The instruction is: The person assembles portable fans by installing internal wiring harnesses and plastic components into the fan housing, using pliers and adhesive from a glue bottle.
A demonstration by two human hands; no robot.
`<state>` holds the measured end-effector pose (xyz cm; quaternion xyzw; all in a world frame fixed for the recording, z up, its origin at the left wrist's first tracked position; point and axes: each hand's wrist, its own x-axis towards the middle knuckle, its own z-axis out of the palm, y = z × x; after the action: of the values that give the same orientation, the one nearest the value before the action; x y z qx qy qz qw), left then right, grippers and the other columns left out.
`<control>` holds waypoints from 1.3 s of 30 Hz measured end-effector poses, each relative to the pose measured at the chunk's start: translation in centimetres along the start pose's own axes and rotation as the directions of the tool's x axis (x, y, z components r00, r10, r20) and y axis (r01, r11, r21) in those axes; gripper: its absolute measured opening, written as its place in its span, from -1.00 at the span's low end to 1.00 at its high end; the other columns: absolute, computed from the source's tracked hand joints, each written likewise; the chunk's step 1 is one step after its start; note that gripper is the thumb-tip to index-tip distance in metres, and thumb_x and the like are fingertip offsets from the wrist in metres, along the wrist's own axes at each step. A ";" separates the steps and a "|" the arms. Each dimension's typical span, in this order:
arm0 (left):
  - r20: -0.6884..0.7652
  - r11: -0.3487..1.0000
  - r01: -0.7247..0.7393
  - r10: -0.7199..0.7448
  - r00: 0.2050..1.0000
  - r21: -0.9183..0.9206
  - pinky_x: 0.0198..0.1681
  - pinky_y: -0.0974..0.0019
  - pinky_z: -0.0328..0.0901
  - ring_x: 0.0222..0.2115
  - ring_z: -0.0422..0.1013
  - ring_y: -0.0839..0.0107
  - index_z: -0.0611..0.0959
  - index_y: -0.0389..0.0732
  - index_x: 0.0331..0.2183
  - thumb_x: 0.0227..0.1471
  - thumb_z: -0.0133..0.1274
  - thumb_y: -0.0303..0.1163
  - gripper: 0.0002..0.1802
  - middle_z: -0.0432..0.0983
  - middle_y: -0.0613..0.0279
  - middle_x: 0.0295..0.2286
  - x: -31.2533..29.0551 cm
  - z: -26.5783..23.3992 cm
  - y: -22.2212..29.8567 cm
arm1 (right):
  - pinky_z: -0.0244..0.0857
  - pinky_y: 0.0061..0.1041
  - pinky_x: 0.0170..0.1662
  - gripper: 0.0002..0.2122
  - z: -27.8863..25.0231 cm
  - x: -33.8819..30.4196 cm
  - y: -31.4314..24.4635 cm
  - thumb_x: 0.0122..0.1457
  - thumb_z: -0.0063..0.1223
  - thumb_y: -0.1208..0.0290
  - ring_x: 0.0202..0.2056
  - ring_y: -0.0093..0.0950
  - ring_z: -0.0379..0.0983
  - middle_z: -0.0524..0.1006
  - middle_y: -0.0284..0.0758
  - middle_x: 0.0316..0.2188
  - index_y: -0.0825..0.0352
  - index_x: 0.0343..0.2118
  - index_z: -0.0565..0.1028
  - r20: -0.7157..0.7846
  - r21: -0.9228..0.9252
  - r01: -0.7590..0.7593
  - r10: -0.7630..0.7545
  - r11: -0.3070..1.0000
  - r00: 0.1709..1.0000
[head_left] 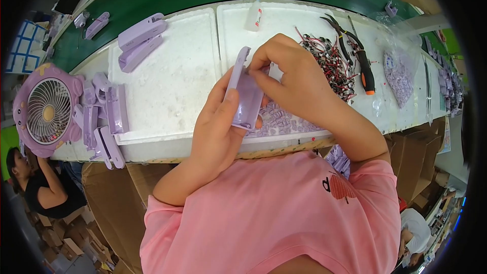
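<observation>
A purple plastic housing (247, 102), long and hollow like a tray, stands tilted upright in my left hand (217, 114), whose fingers wrap round its side and back. My right hand (290, 73) is closed in a pinch at the housing's upper inside; whatever is between the fingertips is hidden. Below and behind the housing lies a spread of small purple plastic pieces (284, 122). Right of my right hand is a heap of small black parts with red wires (329, 61).
Black-handled pliers (339, 35) and an orange-tipped screwdriver (364, 71) lie right of the heap, beside a bag of purple pieces (398, 78). A blue-capped bottle (254, 15) stands behind. Purple housings (139, 40) and a purple fan (48, 111) are left. Other people sit nearby.
</observation>
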<state>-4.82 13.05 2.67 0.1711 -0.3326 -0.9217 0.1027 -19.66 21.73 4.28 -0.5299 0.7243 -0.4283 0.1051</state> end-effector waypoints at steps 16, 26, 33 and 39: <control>-0.090 0.986 0.000 0.016 0.996 0.169 -0.31 0.38 0.29 -0.17 0.33 0.40 0.09 -0.23 0.16 0.16 -0.17 -0.24 -0.40 0.30 0.18 -0.06 -0.4 0.9 -0.6 | 0.23 -0.37 -0.34 -0.84 0.2 -0.1 0.0 -0.20 0.10 0.65 -0.40 -0.26 0.33 0.37 -0.27 -0.50 0.32 -0.56 0.36 -0.039 -0.162 0.202 -0.210 0.966 0.977; -0.037 0.993 -0.011 0.015 0.999 0.121 -0.35 0.38 0.28 -0.17 0.34 0.38 0.14 -0.27 0.15 0.13 -0.14 -0.17 -0.36 0.31 0.20 -0.07 0.2 -0.2 -0.5 | 0.24 -0.37 -0.35 -0.86 0.8 -0.3 0.7 -0.18 0.10 0.64 -0.41 -0.27 0.35 0.38 -0.26 -0.51 0.33 -0.55 0.37 -0.045 -0.143 0.131 -0.139 0.981 0.989; -0.042 1.000 -0.016 0.015 0.999 -0.020 -0.35 0.39 0.27 -0.17 0.34 0.35 0.21 -0.22 0.12 0.18 -0.25 -0.13 -0.45 0.33 0.21 -0.09 0.6 -0.3 0.2 | 0.20 -0.34 -0.30 -0.81 -1.2 0.8 0.6 -0.09 0.16 0.40 -0.37 -0.27 0.36 0.45 -0.28 -0.48 0.32 -0.40 0.47 -0.097 -0.035 0.130 -0.133 0.991 0.986; 0.044 0.996 -0.086 0.087 0.995 -0.031 -0.25 0.34 0.31 -0.18 0.33 0.42 0.16 -0.27 0.12 0.20 -0.25 -0.17 -0.45 0.33 0.20 -0.11 1.2 0.0 0.4 | 0.02 -0.31 -0.16 -0.72 0.0 -1.4 -2.4 -0.21 0.25 0.32 -0.24 -0.32 0.28 0.43 -0.36 -0.37 0.26 -0.40 0.47 0.142 -0.203 0.390 -0.368 0.898 0.919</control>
<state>-5.87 12.40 2.62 0.1342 -0.3283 -0.9248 0.1374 -17.46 22.74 5.63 -0.6901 0.6451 -0.3280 -0.0054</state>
